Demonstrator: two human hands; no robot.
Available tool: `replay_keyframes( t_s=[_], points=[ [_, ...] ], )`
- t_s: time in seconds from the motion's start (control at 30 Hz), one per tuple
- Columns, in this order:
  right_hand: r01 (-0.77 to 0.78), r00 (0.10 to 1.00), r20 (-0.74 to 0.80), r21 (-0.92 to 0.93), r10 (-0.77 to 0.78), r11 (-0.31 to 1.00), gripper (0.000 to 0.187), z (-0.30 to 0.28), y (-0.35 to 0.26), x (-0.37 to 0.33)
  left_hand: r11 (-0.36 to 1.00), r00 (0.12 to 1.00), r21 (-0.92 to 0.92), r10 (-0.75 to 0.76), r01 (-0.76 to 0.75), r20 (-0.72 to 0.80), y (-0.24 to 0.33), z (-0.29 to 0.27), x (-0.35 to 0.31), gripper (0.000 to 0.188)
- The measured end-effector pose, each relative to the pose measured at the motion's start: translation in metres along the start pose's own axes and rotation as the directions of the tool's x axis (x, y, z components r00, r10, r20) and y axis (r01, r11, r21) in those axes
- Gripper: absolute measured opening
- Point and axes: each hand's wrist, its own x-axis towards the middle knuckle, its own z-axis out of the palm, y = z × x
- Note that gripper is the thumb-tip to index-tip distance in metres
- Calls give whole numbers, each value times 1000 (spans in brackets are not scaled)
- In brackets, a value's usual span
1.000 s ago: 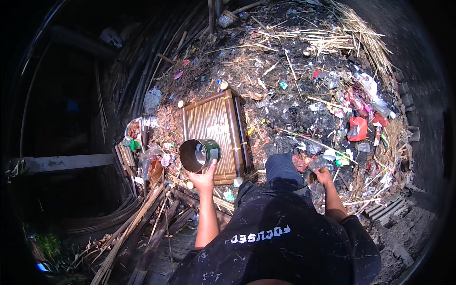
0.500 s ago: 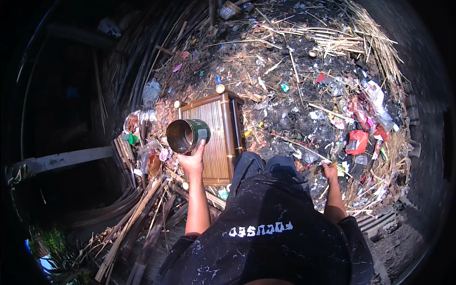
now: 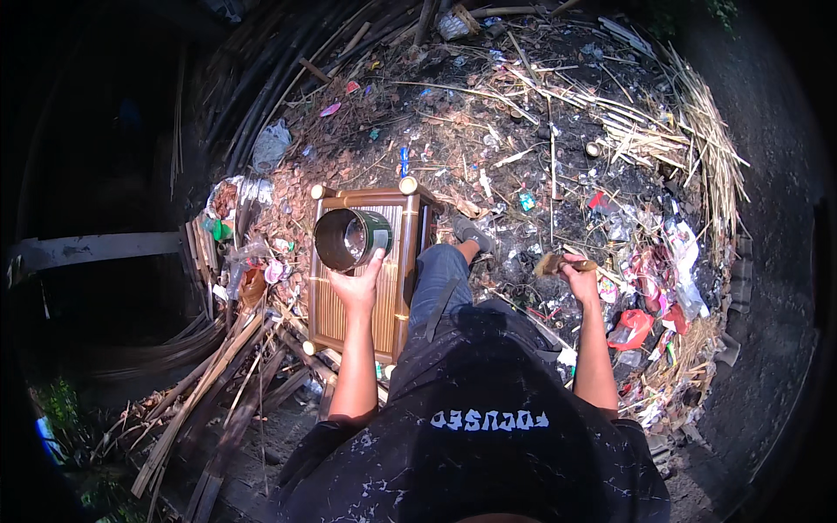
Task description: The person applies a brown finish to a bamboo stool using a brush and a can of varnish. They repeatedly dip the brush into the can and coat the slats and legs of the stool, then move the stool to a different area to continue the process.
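My left hand [image 3: 356, 288] is wrapped round the side of a dark green tin can [image 3: 377, 231], which is tilted so that its open mouth shows. The can is above a bamboo table [image 3: 399, 296] with a slatted top and glossy brown pole edges. Away to the right, my right hand [image 3: 581, 281] grips a paintbrush [image 3: 551, 264] by its handle, the pale brown bristles pointing left. What the can holds is hard to make out.
Litter and burnt debris cover the ground. A red plastic bag [image 3: 635, 329] lies at the right, below a heap of split bamboo strips [image 3: 649, 135]. Loose bamboo poles [image 3: 196, 392] lean at the lower left. My shoe [image 3: 472, 235] is beside the table.
My right hand has risen and swung forward, bringing the brush into plain sight. One foot has come forward beside the table. My left hand still holds the can.
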Motion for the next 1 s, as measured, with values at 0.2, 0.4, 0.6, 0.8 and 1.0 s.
replay_keyframes(
  t_s=[0.2, 0.4, 0.6, 0.8, 1.0],
  points=[
    [52, 988, 154, -337, 1, 940, 28, 53, -89, 136, 986, 986, -130, -118, 102, -117, -38, 81, 74, 55],
    [466, 854, 517, -722, -48, 511, 29, 155, -213, 239, 918, 877, -260, -371, 298, -304, -46, 113, 97, 52],
    [661, 687, 726, -607, -29, 441, 28, 254, -297, 312, 924, 730, -181, -377, 335, -570, -63, 141, 94, 91],
    [756, 337, 887, -454, 315, 472, 21, 387, -314, 403, 883, 368, -195, -367, 427, -854, -58, 194, 81, 92],
    [705, 88, 713, -538, 695, 463, 24, 523, -270, 449, 910, -76, -187, -171, 371, -982, -91, 283, 67, 100]
  ],
)
